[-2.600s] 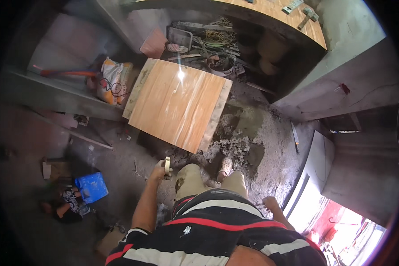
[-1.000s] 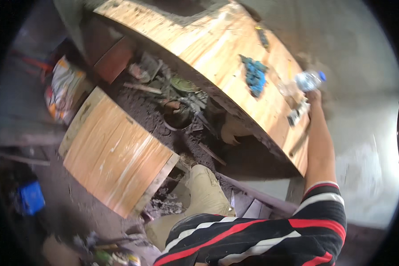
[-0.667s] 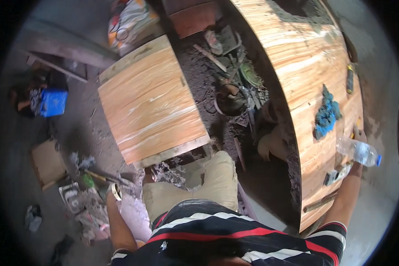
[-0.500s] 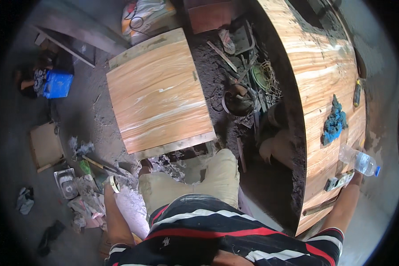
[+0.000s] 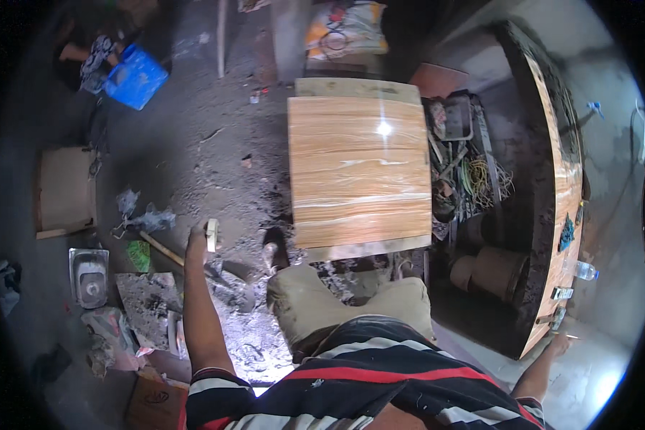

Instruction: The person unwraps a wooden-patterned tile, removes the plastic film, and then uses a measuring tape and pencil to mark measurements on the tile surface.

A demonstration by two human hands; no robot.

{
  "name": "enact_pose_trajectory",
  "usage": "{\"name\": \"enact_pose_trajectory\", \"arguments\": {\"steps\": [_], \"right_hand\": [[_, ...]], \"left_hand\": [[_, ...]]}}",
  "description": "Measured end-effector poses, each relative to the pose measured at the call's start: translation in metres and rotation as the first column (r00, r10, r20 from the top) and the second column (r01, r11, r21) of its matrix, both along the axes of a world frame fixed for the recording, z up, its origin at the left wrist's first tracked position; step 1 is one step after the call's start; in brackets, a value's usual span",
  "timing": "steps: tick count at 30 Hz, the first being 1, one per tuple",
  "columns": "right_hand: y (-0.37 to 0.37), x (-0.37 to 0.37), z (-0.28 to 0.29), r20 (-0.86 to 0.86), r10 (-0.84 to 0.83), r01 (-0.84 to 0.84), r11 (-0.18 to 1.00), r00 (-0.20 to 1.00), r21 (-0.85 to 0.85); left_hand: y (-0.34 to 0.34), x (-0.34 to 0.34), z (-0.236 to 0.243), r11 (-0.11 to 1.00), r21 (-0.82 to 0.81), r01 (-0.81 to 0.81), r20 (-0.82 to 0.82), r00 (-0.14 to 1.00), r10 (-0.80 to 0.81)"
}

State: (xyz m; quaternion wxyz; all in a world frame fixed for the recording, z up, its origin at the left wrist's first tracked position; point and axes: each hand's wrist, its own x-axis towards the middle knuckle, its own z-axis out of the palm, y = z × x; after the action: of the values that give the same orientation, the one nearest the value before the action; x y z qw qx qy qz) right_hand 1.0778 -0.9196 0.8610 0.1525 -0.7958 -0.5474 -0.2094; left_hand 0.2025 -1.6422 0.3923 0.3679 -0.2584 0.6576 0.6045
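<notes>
My left hand (image 5: 198,242) is closed round a cream-coloured roll of tape (image 5: 212,235), held out over the dirt floor on the left. At the near end of the long counter (image 5: 542,315) on the right is my right hand (image 5: 557,345). A thin pale piece sticks out by its fingers, too small to name. Just beyond it lies a small greyish object (image 5: 558,319), and a switch-like strip (image 5: 562,293) sits farther along the edge. A wood-grain covered board (image 5: 358,172) lies flat in front of my knees, its glossy film wrinkled.
Along the counter lie a clear bottle (image 5: 586,271) and a blue clump (image 5: 566,233). A blue plastic container (image 5: 136,77) stands far left. Nearer are a metal sink basin (image 5: 89,278), a long-handled shovel (image 5: 166,251) and a cardboard box (image 5: 155,403). Scrap and wires (image 5: 480,179) fill the gap beside the board.
My view has swung left, so the board and counter appear farther right. My right hand has come back from beside the bottle to the counter's near end. The tape stays in my left hand.
</notes>
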Motion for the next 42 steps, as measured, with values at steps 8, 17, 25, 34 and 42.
{"name": "enact_pose_trajectory", "arguments": {"steps": [8, 17, 25, 34, 42], "right_hand": [[-0.147, -0.359, -0.161, -0.055, 0.511, -0.512, 0.839, 0.858, -0.187], [-0.293, -0.785, -0.302, -0.451, 0.891, -0.911, -0.228, -0.053, -0.343], [-0.314, -0.828, -0.362, -0.483, 0.870, -0.861, -0.319, -0.100, -0.396], [-0.327, -0.877, -0.332, -0.517, 0.741, -0.576, -0.216, 0.429, -0.788], [-0.330, -0.947, -0.305, -0.742, 0.553, -0.709, -0.341, 0.379, -0.617]], "left_hand": [[-0.357, 0.110, -0.062, 0.971, -0.128, -0.204, 0.331, 0.914, 0.235], [-0.344, 0.269, 0.076, 0.863, 0.192, -0.468, 0.111, 0.884, 0.454], [-0.316, 0.132, 0.076, 0.983, 0.033, -0.180, -0.101, 0.978, 0.183], [-0.290, -0.076, 0.038, 0.995, -0.099, 0.011, 0.023, 1.000, -0.009], [-0.167, -0.307, 0.071, 0.936, -0.063, 0.346, -0.052, 0.936, -0.349]]}}
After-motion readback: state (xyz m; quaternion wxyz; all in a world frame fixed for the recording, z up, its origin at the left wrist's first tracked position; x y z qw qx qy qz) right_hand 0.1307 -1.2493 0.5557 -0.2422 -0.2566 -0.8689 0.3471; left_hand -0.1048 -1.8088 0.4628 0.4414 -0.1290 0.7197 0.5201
